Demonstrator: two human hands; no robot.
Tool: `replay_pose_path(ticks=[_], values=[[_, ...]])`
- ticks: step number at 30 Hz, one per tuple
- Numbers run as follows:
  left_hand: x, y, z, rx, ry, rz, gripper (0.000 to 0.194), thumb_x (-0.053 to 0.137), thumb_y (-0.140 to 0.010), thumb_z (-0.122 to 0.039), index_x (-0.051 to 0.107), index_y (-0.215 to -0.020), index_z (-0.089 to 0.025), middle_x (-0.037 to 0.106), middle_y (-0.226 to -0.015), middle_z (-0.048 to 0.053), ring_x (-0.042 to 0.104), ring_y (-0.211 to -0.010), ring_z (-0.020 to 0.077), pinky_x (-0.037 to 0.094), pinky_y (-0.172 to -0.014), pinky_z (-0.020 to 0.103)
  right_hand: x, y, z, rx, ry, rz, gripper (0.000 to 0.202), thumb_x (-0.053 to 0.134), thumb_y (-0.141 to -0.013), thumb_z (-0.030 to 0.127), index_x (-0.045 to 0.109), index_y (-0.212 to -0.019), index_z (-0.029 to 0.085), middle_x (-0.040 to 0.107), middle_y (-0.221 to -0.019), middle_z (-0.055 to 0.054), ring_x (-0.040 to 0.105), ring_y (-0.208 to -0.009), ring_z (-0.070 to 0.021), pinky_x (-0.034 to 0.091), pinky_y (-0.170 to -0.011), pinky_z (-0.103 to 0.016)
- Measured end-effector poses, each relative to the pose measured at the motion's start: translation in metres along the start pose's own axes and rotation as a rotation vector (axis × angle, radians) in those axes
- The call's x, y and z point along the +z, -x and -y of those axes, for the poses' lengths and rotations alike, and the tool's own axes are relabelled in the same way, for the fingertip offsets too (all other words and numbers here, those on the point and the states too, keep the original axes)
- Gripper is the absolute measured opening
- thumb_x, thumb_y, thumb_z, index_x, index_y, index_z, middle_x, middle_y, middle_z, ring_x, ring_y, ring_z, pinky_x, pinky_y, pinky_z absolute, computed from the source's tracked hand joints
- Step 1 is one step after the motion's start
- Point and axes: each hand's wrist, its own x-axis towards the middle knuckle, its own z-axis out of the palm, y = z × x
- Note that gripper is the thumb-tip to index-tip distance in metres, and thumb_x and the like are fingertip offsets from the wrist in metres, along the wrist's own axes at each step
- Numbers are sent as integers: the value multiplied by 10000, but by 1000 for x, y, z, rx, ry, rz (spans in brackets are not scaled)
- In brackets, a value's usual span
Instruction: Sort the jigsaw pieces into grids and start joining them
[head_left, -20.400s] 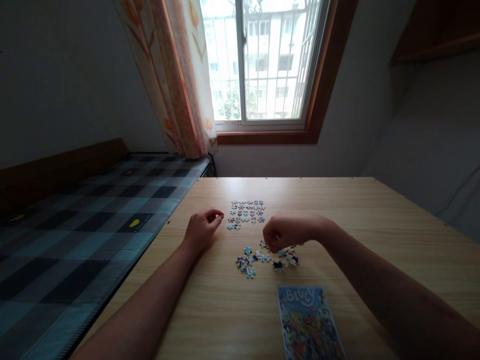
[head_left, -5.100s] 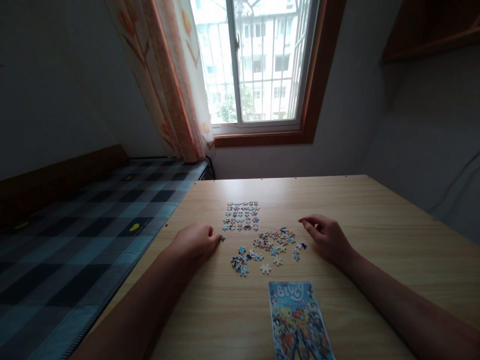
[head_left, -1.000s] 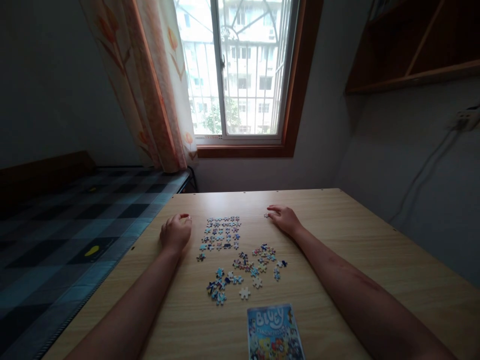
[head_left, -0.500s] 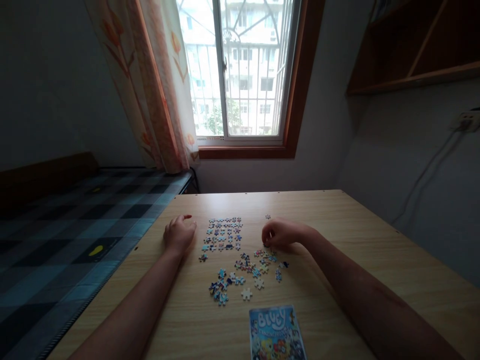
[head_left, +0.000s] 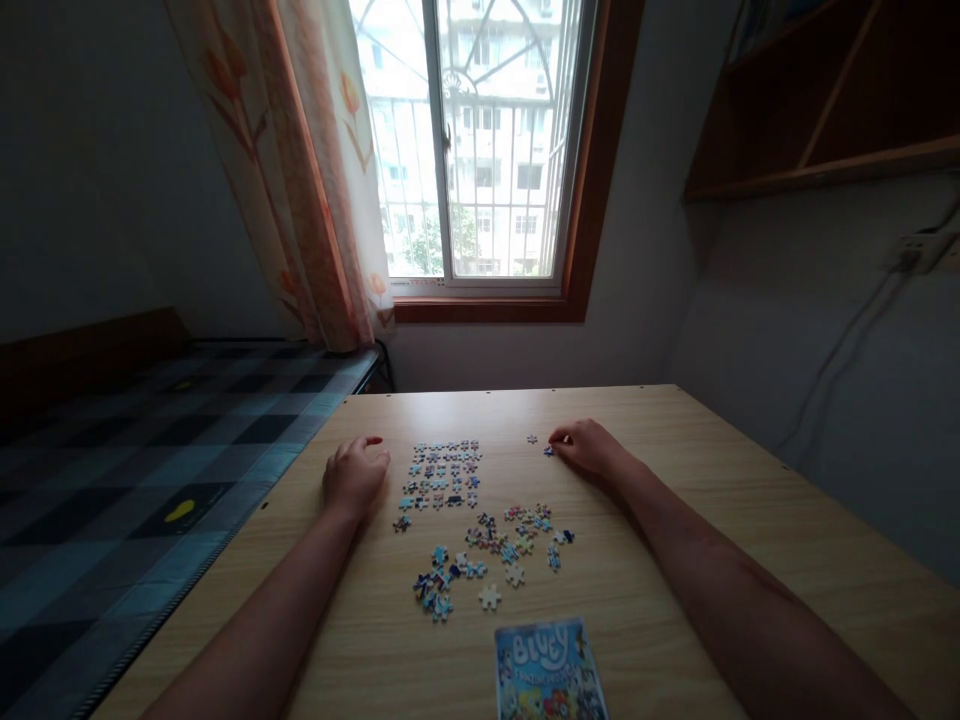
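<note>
My right hand [head_left: 589, 446] is at the far right part of the table, its fingertips closed on a small blue jigsaw puzzle piece [head_left: 548, 451] at the tabletop. Just left of it lies a single loose puzzle piece [head_left: 532, 439]. My left hand [head_left: 356, 478] rests on the table with fingers loosely apart, holding nothing. Beside it, neat rows of puzzle pieces [head_left: 437, 471] lie spread out, with a small cluster [head_left: 403, 523] below them. Nearer to me are two heaps, one of mixed colours [head_left: 517, 530] and one mostly blue [head_left: 435, 590].
A blue "Bluey" puzzle box or card [head_left: 550, 670] lies at the table's near side. The wooden table [head_left: 645, 620] stands beside a bed with a checked cover [head_left: 225, 440]. Behind are a window [head_left: 487, 150] and curtain [head_left: 300, 180]; a shelf [head_left: 832, 170] hangs at upper right.
My right hand has moved away from me and slightly right, from above the mixed heap to beside the lone piece, with the blue puzzle piece at its fingertips. My left hand stays put.
</note>
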Motion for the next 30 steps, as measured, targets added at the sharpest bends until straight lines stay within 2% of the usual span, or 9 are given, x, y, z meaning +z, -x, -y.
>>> replay_pose_path(ticks=[5, 12, 18, 30], values=[[1, -1, 1, 5, -8, 12, 296, 564, -789, -326, 685, -1029, -202, 667, -1168, 128, 570, -1151, 316, 411, -1040, 421, -3, 2, 0, 5, 0, 39, 225, 645, -828, 377, 793, -930, 241, 750, -874, -38, 655, -746, -162, 455, -677, -223], [1, -2, 1, -5, -25, 39, 287, 555, -793, -336, 699, -1010, -216, 662, -1182, 123, 568, -1156, 322, 415, -1041, 434, 8, -2, -3, 85, 39, -43, 197, 628, -843, 335, 790, -933, 271, 739, -942, -25, 646, -808, -174, 459, -714, -248], [0, -2, -2, 13, 29, 13, 257, 540, -781, -310, 702, -956, -215, 674, -1152, 112, 575, -1153, 299, 399, -1069, 414, 22, -8, -5, 155, 30, -133, 240, 580, -891, 368, 783, -980, 278, 729, -1044, -19, 653, -918, -182, 481, -790, -258], [-1, -2, -2, 33, -3, 26, 292, 504, -793, -325, 705, -969, -207, 674, -1146, 108, 576, -1152, 292, 409, -1061, 421, 27, -6, -3, 197, 9, -181, 197, 609, -873, 347, 788, -935, 291, 725, -1037, 1, 652, -920, -165, 471, -767, -238]])
